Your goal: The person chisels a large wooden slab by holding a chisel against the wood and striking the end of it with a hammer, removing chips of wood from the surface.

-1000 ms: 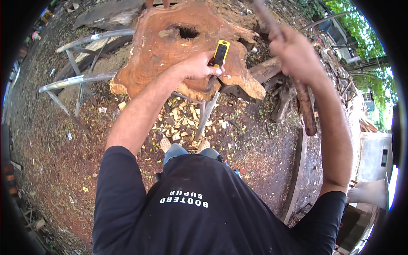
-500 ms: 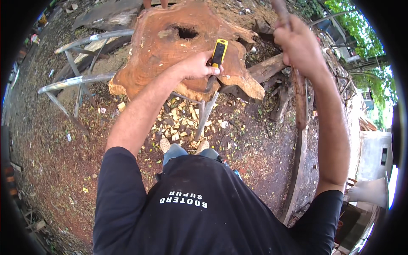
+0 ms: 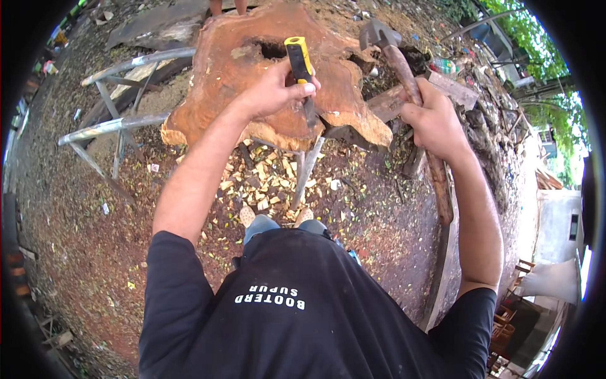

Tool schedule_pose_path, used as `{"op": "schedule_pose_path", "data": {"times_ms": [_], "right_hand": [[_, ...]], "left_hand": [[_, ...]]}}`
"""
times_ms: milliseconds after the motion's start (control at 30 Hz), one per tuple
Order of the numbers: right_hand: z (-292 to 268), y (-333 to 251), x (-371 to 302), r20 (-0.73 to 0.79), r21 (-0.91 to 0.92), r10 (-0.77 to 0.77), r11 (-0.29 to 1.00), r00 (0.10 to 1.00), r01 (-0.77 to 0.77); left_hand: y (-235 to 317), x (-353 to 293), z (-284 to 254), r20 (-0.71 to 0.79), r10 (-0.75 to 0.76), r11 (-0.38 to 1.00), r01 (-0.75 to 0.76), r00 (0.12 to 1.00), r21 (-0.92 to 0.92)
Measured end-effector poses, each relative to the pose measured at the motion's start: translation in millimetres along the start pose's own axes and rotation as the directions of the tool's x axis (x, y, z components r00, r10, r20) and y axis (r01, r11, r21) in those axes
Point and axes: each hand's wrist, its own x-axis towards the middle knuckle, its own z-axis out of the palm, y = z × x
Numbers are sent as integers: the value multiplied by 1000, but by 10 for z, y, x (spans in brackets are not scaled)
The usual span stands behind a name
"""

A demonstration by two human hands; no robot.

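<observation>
My left hand (image 3: 281, 91) is closed round the yellow-and-black handle of a chisel (image 3: 298, 57). The chisel's dark blade points down at the near edge of a thick reddish-brown wood slab (image 3: 233, 82); whether the tip touches cannot be seen for sure. To the right, my right hand (image 3: 435, 120) grips a rough wooden handle partway along. This belongs to a wooden-handled striking tool with a dark metal head (image 3: 380, 36), perhaps a hammer or an axe. Its head is raised beyond the slab's right side, apart from the chisel.
A dark hole (image 3: 273, 49) opens in the slab. Metal trestle legs (image 3: 117, 126) stand at left, and another leg rises under the near edge. Pale wood chips (image 3: 268, 180) litter the ground before my feet. Another person's feet (image 3: 227, 6) show at the far edge.
The striking tool has swung down and its head has come into view. My left hand and the chisel have shifted a little to the left, the blade now more upright.
</observation>
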Motion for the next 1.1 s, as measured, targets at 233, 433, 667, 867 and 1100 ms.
{"op": "schedule_pose_path", "data": {"times_ms": [233,433,667,867,1100], "right_hand": [[76,275,-143,14,40,-7,999,1000,7],[86,286,-198,34,2,19,1000,999,-20],[16,176,-215,36,21,-1,1000,999,0],[-37,97,-200,0,27,-44,999,999,44],[-29,8,-216,19,-4,-34,999,999,34]], "left_hand": [[-111,27,227,48,-142,979,134,989,155],[-225,22,225,80,-154,969,135,985,208],[-222,12,218,55,-147,950,126,988,285],[-149,14,267,49,-194,955,176,980,240],[-211,-28,268,36,-178,943,160,983,292]]}}
